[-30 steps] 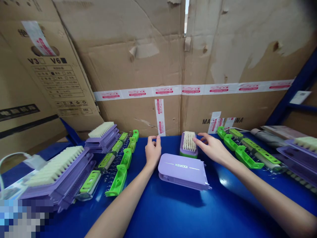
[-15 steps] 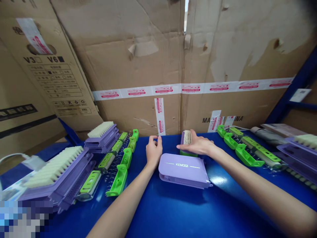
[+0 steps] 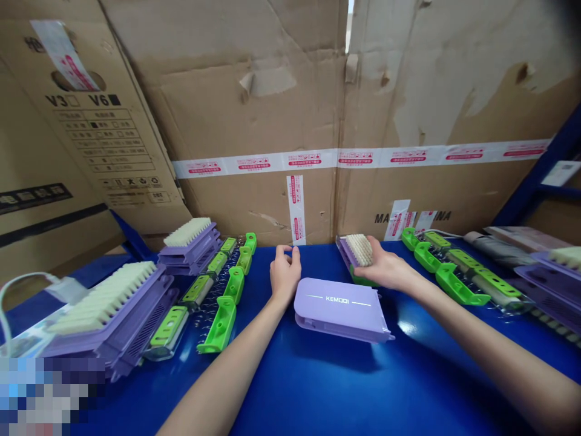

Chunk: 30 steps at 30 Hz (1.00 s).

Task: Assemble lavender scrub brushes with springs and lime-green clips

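Note:
My right hand (image 3: 385,265) grips a small purple brush (image 3: 358,251) with cream bristles and a green lower part. Its thumb lies along the near side of the bristles, while the other fingers are partly hidden behind them. My left hand (image 3: 285,269) rests by the table's back edge, fingers loosely curled, with nothing visible in it. Nearer to me, between the forearms, lies a purple plastic housing (image 3: 340,307) marked KEMOQI, its smooth face up.
Stacked purple brush parts (image 3: 104,309) with cream bristles stand at left, others (image 3: 556,275) at right. Bright green brackets (image 3: 222,324) and green-topped clear pieces (image 3: 167,332) line the left; similar brackets (image 3: 458,287) lie right. Cardboard (image 3: 254,133) walls the back of the blue table (image 3: 318,393).
My right hand has moved onto the small brush and closed on it. The brush now leans, turned from its earlier upright position. My left hand keeps its place and curled pose.

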Available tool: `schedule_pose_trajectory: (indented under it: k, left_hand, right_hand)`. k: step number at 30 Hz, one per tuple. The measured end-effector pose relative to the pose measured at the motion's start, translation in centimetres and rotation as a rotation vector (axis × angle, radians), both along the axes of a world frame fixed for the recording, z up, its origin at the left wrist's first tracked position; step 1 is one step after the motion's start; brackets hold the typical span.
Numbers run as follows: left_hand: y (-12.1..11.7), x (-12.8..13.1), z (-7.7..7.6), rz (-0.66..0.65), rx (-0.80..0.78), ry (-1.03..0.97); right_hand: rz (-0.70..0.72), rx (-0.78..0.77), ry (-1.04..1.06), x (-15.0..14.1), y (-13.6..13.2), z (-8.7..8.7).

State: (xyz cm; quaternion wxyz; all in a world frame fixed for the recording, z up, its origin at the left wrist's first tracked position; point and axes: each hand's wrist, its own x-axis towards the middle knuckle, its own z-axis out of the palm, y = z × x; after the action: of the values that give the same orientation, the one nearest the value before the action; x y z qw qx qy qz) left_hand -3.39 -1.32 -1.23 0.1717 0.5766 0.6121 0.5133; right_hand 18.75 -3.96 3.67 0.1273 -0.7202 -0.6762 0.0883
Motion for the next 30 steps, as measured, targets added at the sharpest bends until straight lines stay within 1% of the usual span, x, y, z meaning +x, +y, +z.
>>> schedule_pose_trajectory:
  k: [3,5,7,10,12,14,16,18,20,24,26,28,30]
  left_hand:
    - [0.0,0.0,0.0,0.001,-0.005,0.008]
    - [0.1,0.0,0.0,0.001,-0.007,0.011]
    - [0.1,0.0,0.0,0.001,-0.005,0.014]
    - [0.1,-0.1,0.0,0.008,0.005,0.022]
    - [0.1,-0.1,0.0,0.009,0.009,0.028]
    - [0.0,-0.1,0.0,0.005,0.005,0.031]
    - [-0.1,-0.1,0.0,0.004,-0.006,0.036]
    - [-0.2,-0.1,0.0,0.012,-0.017,0.048]
    - [-0.2,-0.1,0.0,0.020,-0.020,0.059]
    - [-0.1,0.0,0.0,0.031,-0.013,0.069]
    - [-0.1,0.0,-0.1,0.033,-0.014,0.073]
    - [0.0,0.0,-0.1,0.033,-0.017,0.075]
    - [0.0,0.0,-0.1,0.031,-0.018,0.075]
  right_hand:
    - [-0.012,0.084,-0.040,0.8,-0.9,-0.3]
    - [0.000,0.164,-0.111,1.3,-1.5,-0.3]
    - [0.044,0.266,-0.212,1.7,-2.0,-0.3]
    - [0.198,0.404,-0.370,2.2,-2.5,-0.3]
    - [0.333,0.464,-0.460,2.3,-2.5,-0.5]
    - [0.437,0.517,-0.532,2.2,-2.5,-0.8]
    - [0.511,0.561,-0.566,2.1,-2.5,-1.1]
    - [0.565,0.578,-0.550,2.0,-2.4,-1.2]
    - [0.572,0.575,-0.505,2.2,-2.3,-1.3]
    - [0.472,0.568,-0.408,3.1,-1.8,-1.9]
    - [0.453,0.553,-0.378,3.4,-1.6,-2.2]
    - [0.478,0.546,-0.403,3.5,-1.5,-2.3]
    - [0.529,0.564,-0.484,3.1,-1.6,-2.1]
